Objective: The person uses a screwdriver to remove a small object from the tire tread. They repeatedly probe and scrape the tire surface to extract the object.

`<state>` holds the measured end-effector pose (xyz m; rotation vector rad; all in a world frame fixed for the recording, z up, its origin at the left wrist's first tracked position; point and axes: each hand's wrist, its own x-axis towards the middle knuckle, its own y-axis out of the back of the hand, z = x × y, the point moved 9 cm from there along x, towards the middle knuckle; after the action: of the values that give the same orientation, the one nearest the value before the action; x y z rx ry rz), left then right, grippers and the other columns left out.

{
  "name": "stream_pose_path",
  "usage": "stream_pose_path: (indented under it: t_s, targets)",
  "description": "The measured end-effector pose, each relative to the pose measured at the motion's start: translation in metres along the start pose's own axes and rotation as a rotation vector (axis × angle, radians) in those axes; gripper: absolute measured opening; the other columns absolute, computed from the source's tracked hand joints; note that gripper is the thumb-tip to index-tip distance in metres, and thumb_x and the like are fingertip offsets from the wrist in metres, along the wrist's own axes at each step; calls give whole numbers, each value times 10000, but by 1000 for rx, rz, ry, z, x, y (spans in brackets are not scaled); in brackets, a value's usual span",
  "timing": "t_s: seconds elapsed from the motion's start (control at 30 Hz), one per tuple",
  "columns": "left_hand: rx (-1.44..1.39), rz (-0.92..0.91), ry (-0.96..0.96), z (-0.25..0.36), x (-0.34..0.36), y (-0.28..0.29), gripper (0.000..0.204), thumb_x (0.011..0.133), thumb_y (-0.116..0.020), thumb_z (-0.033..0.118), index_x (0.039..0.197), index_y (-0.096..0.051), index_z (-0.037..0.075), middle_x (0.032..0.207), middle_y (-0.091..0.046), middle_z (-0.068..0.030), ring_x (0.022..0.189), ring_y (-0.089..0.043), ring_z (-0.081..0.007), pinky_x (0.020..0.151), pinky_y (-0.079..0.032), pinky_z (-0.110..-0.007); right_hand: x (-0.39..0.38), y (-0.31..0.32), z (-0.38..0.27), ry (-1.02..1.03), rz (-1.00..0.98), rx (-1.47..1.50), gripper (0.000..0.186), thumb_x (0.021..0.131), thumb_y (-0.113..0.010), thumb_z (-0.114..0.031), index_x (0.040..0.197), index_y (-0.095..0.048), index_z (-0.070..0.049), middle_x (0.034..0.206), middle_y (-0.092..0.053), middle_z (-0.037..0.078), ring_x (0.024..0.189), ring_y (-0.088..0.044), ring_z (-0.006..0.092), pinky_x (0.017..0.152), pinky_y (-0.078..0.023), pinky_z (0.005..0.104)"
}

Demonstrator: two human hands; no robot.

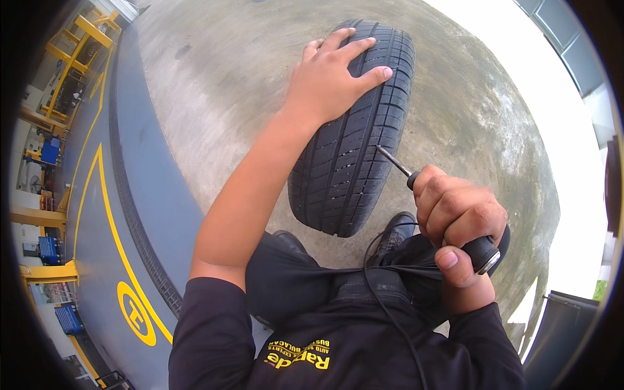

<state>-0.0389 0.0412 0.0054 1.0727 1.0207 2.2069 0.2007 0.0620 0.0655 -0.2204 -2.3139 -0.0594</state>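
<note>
A black tire (344,175) stands on its tread between me and the concrete floor ahead, its grooved face toward me. My left hand (331,78) rests on the upper part of the tread with fingers spread. My right hand (458,214) is closed around the black handle of a thin metal pointed tool (392,159), like a screwdriver or awl. The tool's tip touches, or is very near, a groove on the tread's right side, below my left hand.
Around the tire is stained concrete (487,123). A blue-grey painted floor (104,247) with yellow lines and a dark strip lies left, beside yellow lift frames (52,272). My boots (396,231) flank the tire's lower end, with a thin cable (370,283) near them. A dark panel (565,325) stands right.
</note>
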Motion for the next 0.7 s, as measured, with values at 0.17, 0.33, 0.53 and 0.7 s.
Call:
stream_pose_path:
  t_s: [0.17,0.33,0.53,0.7]
  targets:
    - [51,12,8,-1,-3,-1,746,890,-627,762,1470,-632,294,1625,-476,-36,1479,-424,-410,1184,-415,-569,5,18,14,-58,79,82,296,855,-740,-174,719,-483,-119,590,-543,25,531,-489,185,592,-384,370]
    - [95,21,10,5,-3,-4,738,890,-619,770,1467,-631,311,1622,-478,-37,1478,-423,-421,1178,-422,-577,28,-69,8,16,-328,-495,244,675,-746,-60,706,-507,-92,628,-514,22,540,-513,252,537,-391,366]
    - [80,-7,-4,15,4,-6,737,883,-621,780,1456,-640,318,1613,-489,-23,1471,-435,-416,1167,-434,-575,-15,-130,108,-463,-618,-881,189,770,-727,-142,864,-590,-54,708,-647,112,686,-702,342,623,-537,457]
    - [11,40,-21,-1,4,0,720,880,-640,748,1441,-657,298,1610,-493,-30,1441,-454,-424,1154,-443,-564,-3,-62,55,-184,-366,-686,207,787,-758,-139,848,-573,-68,669,-613,59,624,-653,300,586,-506,426]
